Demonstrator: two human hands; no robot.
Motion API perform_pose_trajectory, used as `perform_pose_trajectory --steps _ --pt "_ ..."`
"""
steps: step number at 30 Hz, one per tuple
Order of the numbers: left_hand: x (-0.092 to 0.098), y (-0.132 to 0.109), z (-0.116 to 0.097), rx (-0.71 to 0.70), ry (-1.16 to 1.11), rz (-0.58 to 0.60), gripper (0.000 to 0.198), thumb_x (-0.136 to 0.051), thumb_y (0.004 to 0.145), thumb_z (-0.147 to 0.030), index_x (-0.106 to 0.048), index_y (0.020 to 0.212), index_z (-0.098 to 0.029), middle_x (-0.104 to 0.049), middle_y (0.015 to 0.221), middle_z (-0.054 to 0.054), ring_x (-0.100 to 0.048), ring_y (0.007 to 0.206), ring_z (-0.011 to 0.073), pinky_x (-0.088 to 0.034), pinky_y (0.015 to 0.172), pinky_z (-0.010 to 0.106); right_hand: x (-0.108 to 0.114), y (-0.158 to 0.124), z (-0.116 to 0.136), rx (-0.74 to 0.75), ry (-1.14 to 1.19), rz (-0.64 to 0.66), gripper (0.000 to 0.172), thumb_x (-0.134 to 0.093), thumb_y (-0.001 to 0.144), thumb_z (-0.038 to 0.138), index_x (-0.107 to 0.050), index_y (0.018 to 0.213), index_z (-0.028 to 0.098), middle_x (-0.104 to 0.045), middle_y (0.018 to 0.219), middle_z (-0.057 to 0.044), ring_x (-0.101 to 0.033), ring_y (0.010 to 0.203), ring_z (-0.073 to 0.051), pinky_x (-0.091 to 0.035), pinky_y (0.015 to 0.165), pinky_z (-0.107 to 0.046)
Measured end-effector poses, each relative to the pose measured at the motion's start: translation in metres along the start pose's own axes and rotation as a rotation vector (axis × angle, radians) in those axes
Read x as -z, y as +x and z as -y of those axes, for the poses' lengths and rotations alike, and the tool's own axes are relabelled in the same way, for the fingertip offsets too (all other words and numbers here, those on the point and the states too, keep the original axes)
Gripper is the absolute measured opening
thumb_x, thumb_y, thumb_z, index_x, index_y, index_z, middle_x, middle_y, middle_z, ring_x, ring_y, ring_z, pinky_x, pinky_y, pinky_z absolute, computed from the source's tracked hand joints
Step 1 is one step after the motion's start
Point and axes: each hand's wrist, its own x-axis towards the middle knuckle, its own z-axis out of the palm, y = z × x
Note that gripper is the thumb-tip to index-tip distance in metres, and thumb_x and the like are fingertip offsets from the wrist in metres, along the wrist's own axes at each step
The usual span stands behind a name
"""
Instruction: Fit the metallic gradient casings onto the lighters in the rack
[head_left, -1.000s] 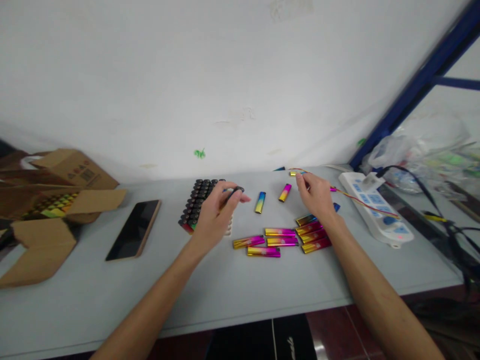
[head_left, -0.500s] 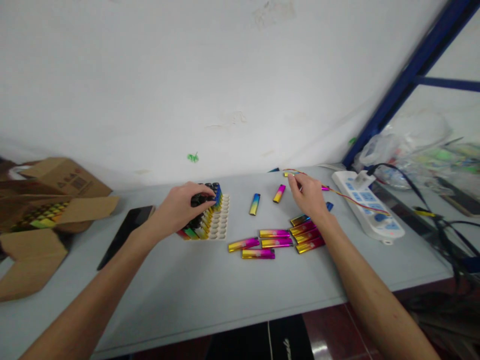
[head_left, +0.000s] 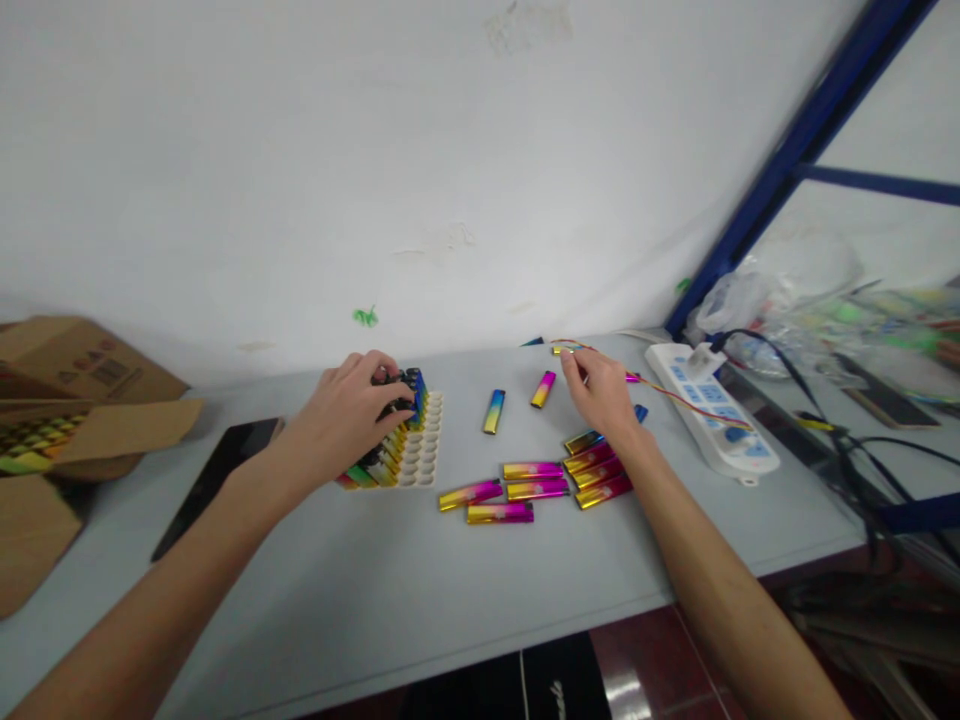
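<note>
My left hand [head_left: 341, 415] lies curled over the back of a white holed tray [head_left: 427, 455]. Its fingertips press on the black caps of the rainbow-coloured sticks [head_left: 386, 455] standing in the tray. My right hand [head_left: 600, 395] reaches to the far side of the table, its fingers pinched at the end of a thin red-and-yellow wire [head_left: 675, 393]. A pink-yellow stick [head_left: 544, 388] and a blue-yellow stick [head_left: 493, 411] lie just left of that hand. Several metallic pink-gold sticks [head_left: 525, 490] lie loose under my right wrist.
A white power strip [head_left: 712, 425] with a plug in it lies at the right, with black cables beyond it. A dark phone [head_left: 214, 480] lies left of the tray. An open cardboard box [head_left: 75, 420] stands far left. A blue frame [head_left: 787, 150] rises at right.
My left hand carried a black-capped stick left from mid-table to the tray and now presses on the caps there. My right hand stayed by the wire end. The view shifted right.
</note>
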Motion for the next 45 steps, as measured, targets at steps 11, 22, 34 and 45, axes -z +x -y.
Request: perform_pose_trajectory --steps 11,22,34,45 --pt "-0.060 0.042 -0.117 0.152 -0.147 0.025 0.025 -0.064 0.107 -0.033 -0.071 0.119 -0.012 -0.075 0.113 0.018 -0.071 0.108 0.0340 -0.056 0.099 0.045 -0.004 -0.002 -0.001 -0.004 0.001 0.004 0.051 -0.032 0.115 0.054 -0.042 0.073 0.027 -0.060 0.069 -0.004 -0.054 0.065 -0.020 -0.036 0.069 -0.036" --pt "-0.091 0.047 -0.103 0.238 -0.513 -0.027 0.021 -0.057 0.105 -0.021 -0.073 0.118 -0.017 -0.072 0.104 0.009 -0.072 0.100 0.0245 -0.057 0.094 0.037 -0.002 -0.001 0.001 0.015 0.010 -0.001 0.047 -0.037 0.115 0.048 -0.041 0.073 0.027 -0.059 0.069 -0.003 -0.054 0.066 -0.020 -0.036 0.069 -0.036" --pt "-0.088 0.010 -0.114 0.565 -1.208 -0.159 0.058 -0.057 0.095 -0.070 -0.040 0.063 -0.025 -0.034 0.055 -0.007 -0.033 0.049 0.0107 -0.023 0.045 0.024 -0.001 -0.002 0.008 0.037 0.011 0.032 0.050 -0.038 0.115 0.049 -0.038 0.070 0.027 -0.050 0.064 0.000 -0.050 0.062 -0.018 -0.033 0.067 -0.035" --pt "-0.093 0.008 -0.120 0.591 -1.221 -0.171 0.046 -0.054 0.091 -0.058 -0.037 0.063 -0.025 -0.033 0.055 -0.007 -0.030 0.047 0.0098 -0.019 0.045 0.025 -0.004 -0.004 0.010 0.004 0.009 0.056 0.057 -0.034 0.114 0.060 -0.037 0.068 0.027 -0.048 0.061 0.000 -0.046 0.059 -0.018 -0.030 0.063 -0.036"
